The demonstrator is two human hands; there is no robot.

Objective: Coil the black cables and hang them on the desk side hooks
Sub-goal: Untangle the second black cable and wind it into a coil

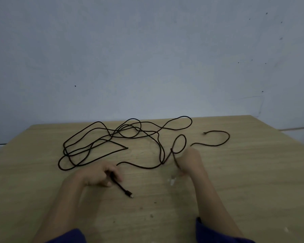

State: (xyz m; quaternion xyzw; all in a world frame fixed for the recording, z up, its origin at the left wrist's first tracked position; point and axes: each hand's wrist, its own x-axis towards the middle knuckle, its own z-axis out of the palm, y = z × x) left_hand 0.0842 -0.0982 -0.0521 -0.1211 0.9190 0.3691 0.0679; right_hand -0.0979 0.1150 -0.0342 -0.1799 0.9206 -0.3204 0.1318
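Note:
A long thin black cable (pixel 102 137) lies in loose tangled loops across the far half of the wooden desk (pixel 253 172). My left hand (pixel 96 176) is closed around the cable near one end, and the plug (pixel 129 193) sticks out toward me from the fist. My right hand (pixel 189 162) pinches a strand of the cable beside a small loop (pixel 180 143). The other cable end (pixel 204 133) rests free at the far right, curling in a hook shape. No desk side hooks are visible.
A plain bluish wall (pixel 147 58) stands right behind the desk's far edge. Small white flecks (pixel 172 181) and dark specks dot the wood near my hands. The desk's left and right edges angle away toward the wall.

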